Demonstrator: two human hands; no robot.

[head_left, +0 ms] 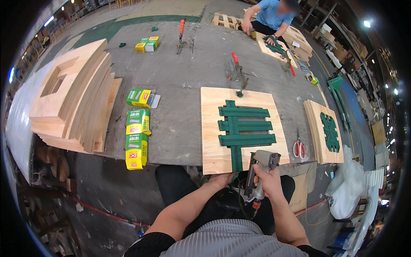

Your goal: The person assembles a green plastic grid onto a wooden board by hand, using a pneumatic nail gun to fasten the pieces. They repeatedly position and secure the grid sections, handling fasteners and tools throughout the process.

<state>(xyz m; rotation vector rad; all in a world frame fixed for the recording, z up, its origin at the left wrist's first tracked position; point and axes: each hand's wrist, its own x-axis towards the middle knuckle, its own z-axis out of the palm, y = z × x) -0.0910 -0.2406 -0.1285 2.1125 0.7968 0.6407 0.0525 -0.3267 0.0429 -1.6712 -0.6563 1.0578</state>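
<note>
In front of me lies a square wooden board (261, 160) with a cut-out opening. Green webbing straps (246, 125) run across it in three rows, and one lengthwise strap (235, 158) reaches the near edge. My left hand (221, 180) is closed at that edge on the end of the lengthwise strap; its fingertips are partly hidden by the board. My right hand (269, 181) grips a pneumatic staple gun (266, 159) by its handle. The gun's nose is over the near edge, right of the strap, and an orange hose fitting hangs below.
Left are stacked wooden frames (68, 98) and green-yellow staple boxes (138, 122). A red-handled webbing stretcher (237, 68) lies beyond the board. Red-handled scissors (299, 149) and strapped boards (327, 132) are at right. A co-worker (274, 15) handles another board at the far right.
</note>
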